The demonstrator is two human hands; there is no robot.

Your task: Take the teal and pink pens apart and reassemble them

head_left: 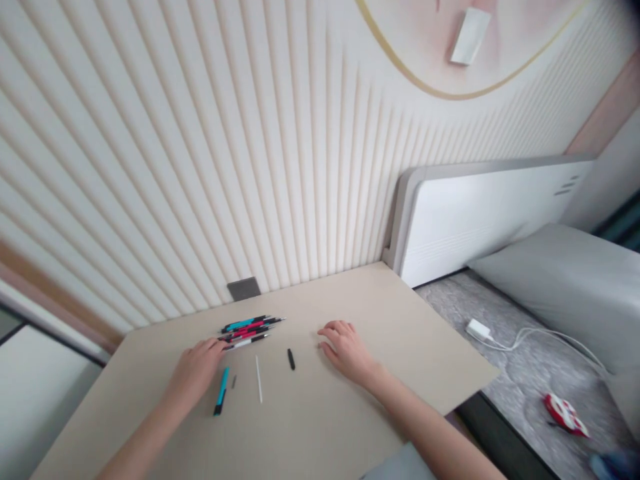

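L hand (pixel 196 371): palm down on beige desk top (pixel 320 440), fingers loosely curled, empty, no grip. Fingertips right by the pens, can't tell if touching.

At 1 o'clock from L hand, stack of retractable pens (pixel 247 332), teal, red and black barrels, lying roughly parallel and overlapping. Approx 4–5 pens, exact count unclear since lower ones are partly hidden. Light, stiff, smooth plastic, so likely to roll or slide apart; best pinched mid-barrel, one at a time.

At 4 o'clock from L hand, teal pen barrel (pixel 221 391) w/ black end, lying apart from stack; easy to grip at the middle. Just right of it, tiny dark part (pixel 234 381), too small to identify. Next, thin white refill (pixel 259 379), flat on desk: very light, slim, likely bendy, needs fingertip pinch.

Short black pen part (pixel 291 359) at 9 o'clock from R hand; cap or tip, can't tell.

R hand (pixel 346 350): palm down, fingers curled, empty, no grip, apart from the pen parts.

Off desk at 2 o'clock from R hand, white charger (pixel 479 329) w/ cable on grey floor covering. Red-and-white object (pixel 566 415) further right, unclear.
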